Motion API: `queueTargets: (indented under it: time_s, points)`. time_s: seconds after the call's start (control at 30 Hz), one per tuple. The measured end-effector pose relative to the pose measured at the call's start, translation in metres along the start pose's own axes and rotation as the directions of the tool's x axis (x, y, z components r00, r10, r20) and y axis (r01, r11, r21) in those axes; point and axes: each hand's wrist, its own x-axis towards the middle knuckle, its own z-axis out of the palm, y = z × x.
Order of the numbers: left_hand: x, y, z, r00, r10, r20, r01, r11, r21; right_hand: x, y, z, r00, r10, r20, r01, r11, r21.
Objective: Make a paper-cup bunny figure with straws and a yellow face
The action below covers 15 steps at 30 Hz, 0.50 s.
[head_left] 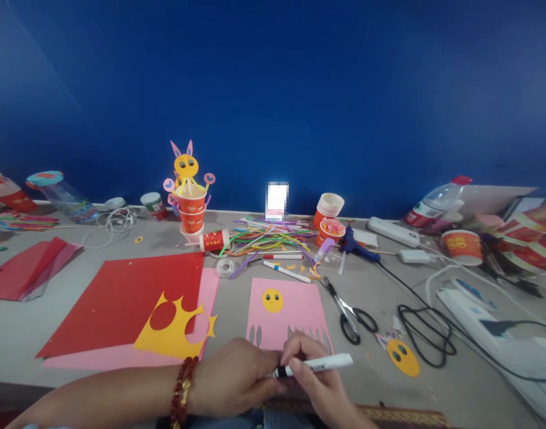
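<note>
My right hand (320,390) is closed around a white marker (338,361), its black end pointing left toward my other hand. Close against it, my left hand (232,375) has its fingers pinched together; whatever lies between them is hidden. Just beyond both hands is a pink paper sheet (295,304) with leaf-shaped cutouts along its near edge. On that sheet rests a yellow paper circle (272,300) with eyes and a smile. A yellow bunny face (402,357) with pink ears lies on the table to the right.
Scissors (351,316) and a blue glue gun (357,247) with a black cord lie to the right. Red paper (121,304) and a cut yellow sheet (166,336) are at left. Behind are pipe cleaners (273,235), a bunny cup figure (191,205) and a power strip (478,333).
</note>
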Motion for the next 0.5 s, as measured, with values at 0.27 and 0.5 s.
queueTargets:
  time_s: [0.27, 0.5]
  points:
    - [0.002, 0.002, 0.006, 0.973, -0.177, -0.151, 0.111, 0.924, -0.367, -0.006, -0.007, 0.004, 0.991, 0.068, -0.114, -0.056, 0.992, 0.111]
    - [0.0, 0.003, 0.017, 0.909, -0.185, -0.375, -0.116, 0.75, -0.651, -0.018, -0.009, 0.041, 0.956, 0.255, -0.141, -0.18, 0.897, 0.405]
